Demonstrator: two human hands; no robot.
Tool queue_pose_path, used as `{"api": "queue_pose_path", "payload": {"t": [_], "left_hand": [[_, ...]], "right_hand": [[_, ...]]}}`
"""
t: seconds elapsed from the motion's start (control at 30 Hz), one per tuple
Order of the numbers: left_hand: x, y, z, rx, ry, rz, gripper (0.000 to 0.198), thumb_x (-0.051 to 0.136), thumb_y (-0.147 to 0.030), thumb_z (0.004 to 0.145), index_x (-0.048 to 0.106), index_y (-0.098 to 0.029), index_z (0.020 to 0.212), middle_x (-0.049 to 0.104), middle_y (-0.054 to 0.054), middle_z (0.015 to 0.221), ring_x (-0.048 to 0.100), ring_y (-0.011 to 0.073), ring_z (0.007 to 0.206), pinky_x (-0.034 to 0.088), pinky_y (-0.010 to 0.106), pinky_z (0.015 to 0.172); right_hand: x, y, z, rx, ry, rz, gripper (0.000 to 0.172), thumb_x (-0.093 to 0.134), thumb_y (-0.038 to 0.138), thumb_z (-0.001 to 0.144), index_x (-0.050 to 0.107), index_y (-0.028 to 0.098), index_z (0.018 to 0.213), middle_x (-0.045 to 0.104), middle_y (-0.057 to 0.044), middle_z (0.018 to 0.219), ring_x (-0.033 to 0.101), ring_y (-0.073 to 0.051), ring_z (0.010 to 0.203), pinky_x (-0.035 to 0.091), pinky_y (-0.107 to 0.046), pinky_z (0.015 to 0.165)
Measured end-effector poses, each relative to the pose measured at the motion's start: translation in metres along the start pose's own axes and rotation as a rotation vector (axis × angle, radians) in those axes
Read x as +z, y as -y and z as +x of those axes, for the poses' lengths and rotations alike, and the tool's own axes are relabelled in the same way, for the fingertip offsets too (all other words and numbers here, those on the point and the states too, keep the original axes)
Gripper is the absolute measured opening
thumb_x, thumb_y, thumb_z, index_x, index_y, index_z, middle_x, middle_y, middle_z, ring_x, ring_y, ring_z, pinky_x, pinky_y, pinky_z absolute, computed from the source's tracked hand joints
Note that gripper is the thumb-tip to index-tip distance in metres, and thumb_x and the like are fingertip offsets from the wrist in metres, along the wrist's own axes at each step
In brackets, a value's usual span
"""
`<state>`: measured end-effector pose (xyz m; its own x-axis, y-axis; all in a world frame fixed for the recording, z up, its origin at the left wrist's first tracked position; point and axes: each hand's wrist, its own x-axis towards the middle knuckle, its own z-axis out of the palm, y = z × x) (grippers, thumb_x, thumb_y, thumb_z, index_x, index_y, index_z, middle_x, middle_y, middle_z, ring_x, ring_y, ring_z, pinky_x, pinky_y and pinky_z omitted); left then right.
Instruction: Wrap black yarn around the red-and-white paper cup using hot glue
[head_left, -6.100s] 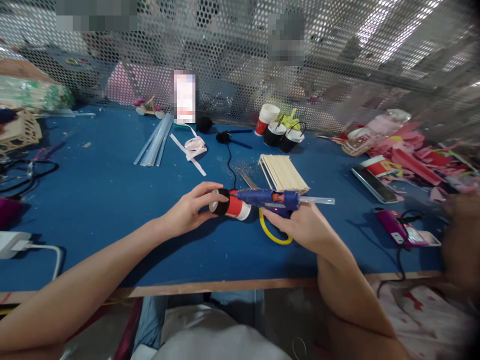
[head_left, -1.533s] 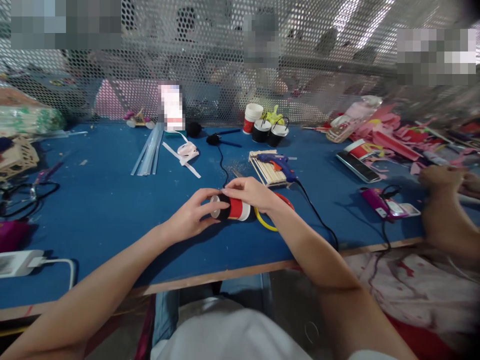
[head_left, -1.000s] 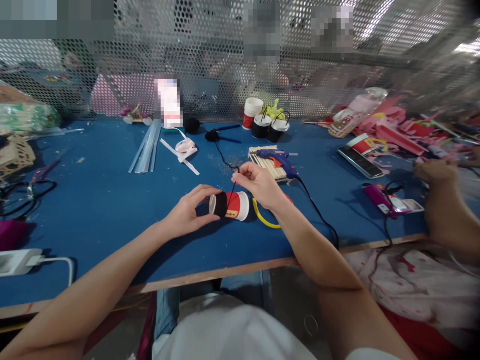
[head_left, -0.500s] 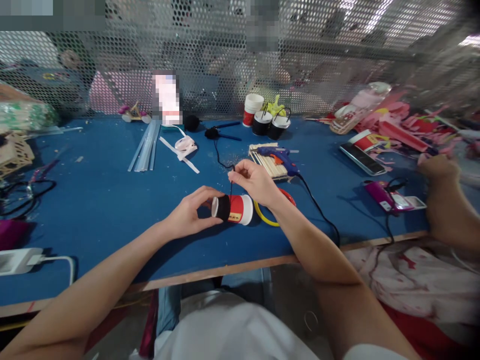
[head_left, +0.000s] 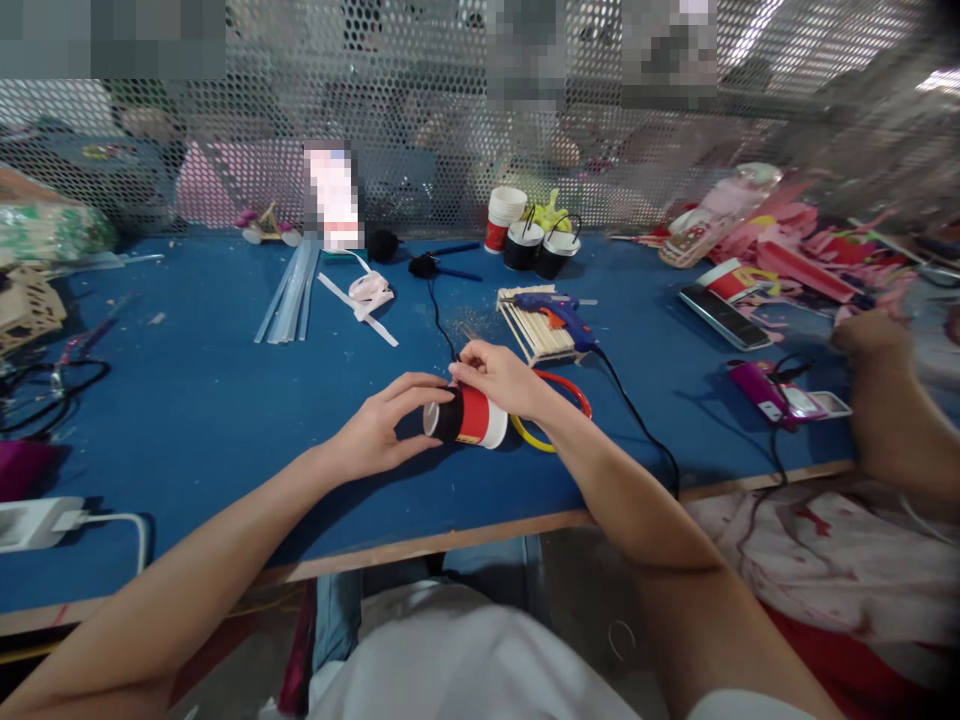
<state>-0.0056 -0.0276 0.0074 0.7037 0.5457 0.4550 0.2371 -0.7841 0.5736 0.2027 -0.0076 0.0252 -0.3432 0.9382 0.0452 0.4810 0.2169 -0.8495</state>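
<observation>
left hand (head_left: 375, 430) grips paper cup (head_left: 469, 416) | right hand (head_left: 502, 375) pinches black string (head_left: 439, 315) at cup | desk (head_left: 202, 400)

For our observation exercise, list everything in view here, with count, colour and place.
paper cup: one, red and white, on its side, table centre
yarn: black, wound round the cup, one strand to a rear spool
glue gun: one, blue, on the wooden sticks
wooden sticks: one stack, pale, behind the cup
scissors: one pair, red and yellow handles, right of the cup
glue sticks: a bundle, clear, rear left
rear cups: three, one red-white, two black, by the mesh
table: one, blue
other person's hand: one, far right
left hand: grips the cup
right hand: pinches yarn on the cup
</observation>
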Motion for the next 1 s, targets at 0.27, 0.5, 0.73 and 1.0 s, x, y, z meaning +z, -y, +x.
{"api": "queue_pose_path", "payload": {"t": [0.27,0.5,0.73,1.0], "left_hand": [[0.001,0.000,-0.002,-0.036,0.025,0.041,0.040,0.058,-0.025,0.083,0.045,-0.021,0.121,0.047,0.013,0.123,0.048,0.0237,0.116,0.044,0.042,0.097],[0.005,0.002,-0.001,-0.236,-0.023,-0.218,0.061,0.069,-0.037,0.073,0.041,-0.017,0.123,0.052,0.014,0.120,0.056,0.0242,0.109,0.049,0.041,0.093],[0.008,-0.001,-0.001,-0.487,0.009,-0.342,0.046,0.061,-0.043,0.079,0.048,-0.013,0.112,0.063,0.008,0.093,0.064,0.0171,0.076,0.056,0.035,0.071],[0.006,-0.005,-0.001,-0.263,-0.044,-0.301,0.044,0.066,-0.029,0.076,0.048,-0.017,0.115,0.054,0.009,0.108,0.058,0.0175,0.091,0.053,0.035,0.081]], "right_hand": [[0.002,0.003,-0.002,-0.008,-0.014,-0.164,0.023,0.046,0.039,0.083,0.043,0.020,0.072,0.048,0.002,0.066,0.043,-0.012,0.061,0.033,-0.027,0.059],[0.006,0.002,-0.003,-0.016,-0.041,-0.172,0.020,0.047,0.037,0.083,0.044,0.020,0.072,0.050,0.001,0.070,0.045,-0.013,0.063,0.033,-0.028,0.061],[0.011,0.005,-0.008,-0.023,-0.070,-0.218,0.020,0.047,0.036,0.084,0.043,0.020,0.071,0.048,0.003,0.065,0.042,-0.012,0.059,0.031,-0.028,0.059],[0.001,0.015,-0.011,-0.085,-0.061,-0.162,0.019,0.048,0.033,0.084,0.046,0.019,0.072,0.050,0.001,0.068,0.044,-0.012,0.063,0.033,-0.027,0.060]]}}
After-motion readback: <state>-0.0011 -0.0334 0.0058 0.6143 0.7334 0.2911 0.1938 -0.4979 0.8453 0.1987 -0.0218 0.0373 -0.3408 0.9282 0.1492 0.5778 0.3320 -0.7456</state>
